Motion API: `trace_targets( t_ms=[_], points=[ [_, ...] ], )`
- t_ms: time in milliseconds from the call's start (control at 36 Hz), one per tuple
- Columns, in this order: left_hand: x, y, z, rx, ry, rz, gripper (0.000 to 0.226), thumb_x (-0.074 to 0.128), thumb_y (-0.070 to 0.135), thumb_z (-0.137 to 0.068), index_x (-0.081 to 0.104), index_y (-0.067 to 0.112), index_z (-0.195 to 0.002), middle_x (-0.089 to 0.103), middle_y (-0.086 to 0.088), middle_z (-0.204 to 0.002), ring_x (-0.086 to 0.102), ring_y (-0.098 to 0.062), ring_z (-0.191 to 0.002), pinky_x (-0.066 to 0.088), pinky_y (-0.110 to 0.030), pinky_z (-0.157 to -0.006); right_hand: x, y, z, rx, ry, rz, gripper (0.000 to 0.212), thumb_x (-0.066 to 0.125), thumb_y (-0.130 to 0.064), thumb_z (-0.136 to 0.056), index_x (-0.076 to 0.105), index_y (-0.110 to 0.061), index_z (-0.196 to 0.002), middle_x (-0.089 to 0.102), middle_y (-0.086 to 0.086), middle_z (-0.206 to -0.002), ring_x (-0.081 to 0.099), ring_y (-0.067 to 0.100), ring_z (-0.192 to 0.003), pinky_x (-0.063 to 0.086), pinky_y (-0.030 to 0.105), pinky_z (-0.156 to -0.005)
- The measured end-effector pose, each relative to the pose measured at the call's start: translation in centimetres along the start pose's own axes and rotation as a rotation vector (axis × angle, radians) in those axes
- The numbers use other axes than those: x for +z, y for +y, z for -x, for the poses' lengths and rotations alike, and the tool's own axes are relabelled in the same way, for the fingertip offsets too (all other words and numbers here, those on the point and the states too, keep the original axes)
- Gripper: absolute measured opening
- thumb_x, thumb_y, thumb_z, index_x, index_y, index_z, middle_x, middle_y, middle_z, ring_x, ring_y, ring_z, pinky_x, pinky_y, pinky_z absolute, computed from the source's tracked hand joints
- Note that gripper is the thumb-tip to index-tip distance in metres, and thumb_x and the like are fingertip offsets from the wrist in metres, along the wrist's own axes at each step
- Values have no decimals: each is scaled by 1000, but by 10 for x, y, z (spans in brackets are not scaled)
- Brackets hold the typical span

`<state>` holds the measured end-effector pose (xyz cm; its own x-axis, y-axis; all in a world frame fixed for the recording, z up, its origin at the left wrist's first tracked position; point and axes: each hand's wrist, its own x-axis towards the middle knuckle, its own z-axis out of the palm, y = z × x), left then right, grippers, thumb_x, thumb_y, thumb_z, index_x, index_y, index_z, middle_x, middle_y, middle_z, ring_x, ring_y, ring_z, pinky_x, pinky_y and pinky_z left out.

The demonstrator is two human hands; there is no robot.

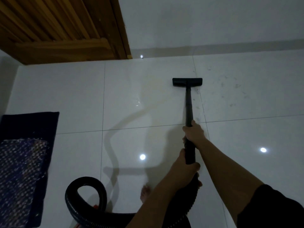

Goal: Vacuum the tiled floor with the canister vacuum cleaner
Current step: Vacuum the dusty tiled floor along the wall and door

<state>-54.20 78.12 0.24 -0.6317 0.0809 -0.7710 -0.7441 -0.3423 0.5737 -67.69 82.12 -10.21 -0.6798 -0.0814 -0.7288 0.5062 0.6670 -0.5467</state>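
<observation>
A black vacuum wand (188,104) runs from my hands out to a flat black floor nozzle (187,81) resting on the glossy white tiled floor (134,99). My right hand (194,131) grips the wand higher up. My left hand (186,168) grips its lower end where the ribbed black hose (85,199) joins. The hose loops on the floor at the lower left. Grey dust and hair (233,89) lie on the tiles right of the nozzle. The canister itself is out of view.
A wooden door (62,30) stands at the upper left, with a white wall and grey skirting (213,46) behind the nozzle. A dark blue mat with a woven rug (21,170) on it lies at the left. My bare foot (145,193) is near the hose.
</observation>
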Motion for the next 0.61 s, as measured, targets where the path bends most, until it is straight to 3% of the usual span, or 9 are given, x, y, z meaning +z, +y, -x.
trace_targets(
  t_ms=[250,444,583,611],
  points=[
    [1,8,-25,-3,-1,-29,50,47,6,-91,29,18,-136,49,-10,-81,54,-18,-52,49,-23,-43,-7,-6,-21,-24,-6,49,52,49,-11,-95,32,-7,-144,59,21,-103,53,19,-47,39,15,-30],
    [0,3,-24,14,1,-23,55,47,5,-90,27,22,-139,49,-10,-77,54,-17,-49,50,-25,-44,-4,-2,-25,-19,3,6,55,50,-11,-93,31,-11,-144,56,21,-99,55,23,-49,48,27,-43],
    [-2,9,-23,49,-12,-26,54,47,5,-90,28,21,-138,48,-10,-75,53,-17,-47,48,-23,-42,-9,-11,-25,-38,-4,-50,60,49,-11,-93,26,-16,-148,55,20,-94,53,23,-47,47,26,-41],
    [21,29,-55,28,-9,2,54,47,4,-91,28,21,-138,48,-10,-75,53,-18,-48,48,-23,-41,-39,-16,-53,-6,0,-43,60,49,-11,-93,25,-16,-148,55,20,-94,53,23,-47,47,27,-42]
  ],
)
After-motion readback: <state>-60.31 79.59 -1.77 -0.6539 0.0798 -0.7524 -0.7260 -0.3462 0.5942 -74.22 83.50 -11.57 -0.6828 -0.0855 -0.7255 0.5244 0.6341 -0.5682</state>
